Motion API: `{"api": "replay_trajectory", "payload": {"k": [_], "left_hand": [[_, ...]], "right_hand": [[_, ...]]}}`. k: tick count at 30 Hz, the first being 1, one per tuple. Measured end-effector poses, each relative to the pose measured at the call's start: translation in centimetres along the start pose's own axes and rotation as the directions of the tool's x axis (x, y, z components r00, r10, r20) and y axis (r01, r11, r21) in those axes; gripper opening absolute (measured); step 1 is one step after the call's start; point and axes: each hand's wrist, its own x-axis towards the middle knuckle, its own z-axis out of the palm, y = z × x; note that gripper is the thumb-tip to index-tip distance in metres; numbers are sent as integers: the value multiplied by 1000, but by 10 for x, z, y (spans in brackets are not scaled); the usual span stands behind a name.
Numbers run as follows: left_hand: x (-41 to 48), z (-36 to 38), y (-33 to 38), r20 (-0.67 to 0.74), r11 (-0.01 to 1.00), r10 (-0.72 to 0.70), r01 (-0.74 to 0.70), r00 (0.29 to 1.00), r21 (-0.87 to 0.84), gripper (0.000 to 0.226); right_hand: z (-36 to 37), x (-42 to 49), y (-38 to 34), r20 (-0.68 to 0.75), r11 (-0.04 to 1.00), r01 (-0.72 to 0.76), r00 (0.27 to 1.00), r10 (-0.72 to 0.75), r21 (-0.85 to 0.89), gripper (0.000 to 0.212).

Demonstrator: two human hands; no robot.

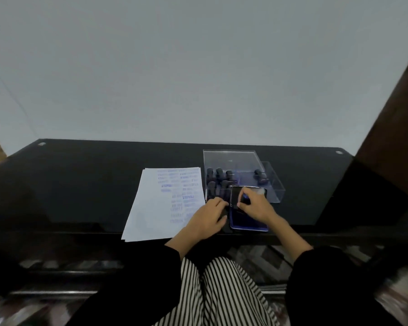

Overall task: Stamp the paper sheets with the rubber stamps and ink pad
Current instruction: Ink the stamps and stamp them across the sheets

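Observation:
A stack of white paper sheets (pixel 156 208) lies on the black table, its upper right part covered in blue stamp prints. To its right sits the blue ink pad (pixel 250 222), its lid (pixel 257 191) raised behind it. My right hand (pixel 257 208) is over the pad, fingers pinched on a small dark stamp whose shape is mostly hidden. My left hand (pixel 210 220) rests at the pad's left edge, fingers curled against the case. Several black-handled rubber stamps (pixel 219 177) stand in a clear plastic box (pixel 233 158) behind the pad.
The box's clear lid (pixel 275 182) lies to the box's right, with another stamp (pixel 260 176) near it. The black glass table (pixel 80 184) ends at a front edge close to my striped-trousered knees. A dark wooden panel (pixel 391 137) rises at the right.

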Motion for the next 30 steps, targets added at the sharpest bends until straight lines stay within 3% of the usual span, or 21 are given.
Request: {"api": "replay_trajectory", "payload": {"k": [6,12,18,22,30], "left_hand": [[-3,24,10,47,997,-76,75,996,21,65],[3,34,10,53,989,-145,142,988,42,75],[5,45,6,24,988,-136,134,990,75,77],[4,52,3,-5,988,-115,114,993,99,99],[4,53,2,-2,986,-137,137,991,92,94]], "right_hand": [[4,-10,15,39,993,-45,998,50,-113,13],[10,-10,14,44,975,10,999,0,-224,14],[11,-9,11,54,958,39,998,-24,-286,16],[10,-6,9,66,954,35,998,-16,-299,16],[9,-5,8,62,953,23,998,-4,-301,16]]}}
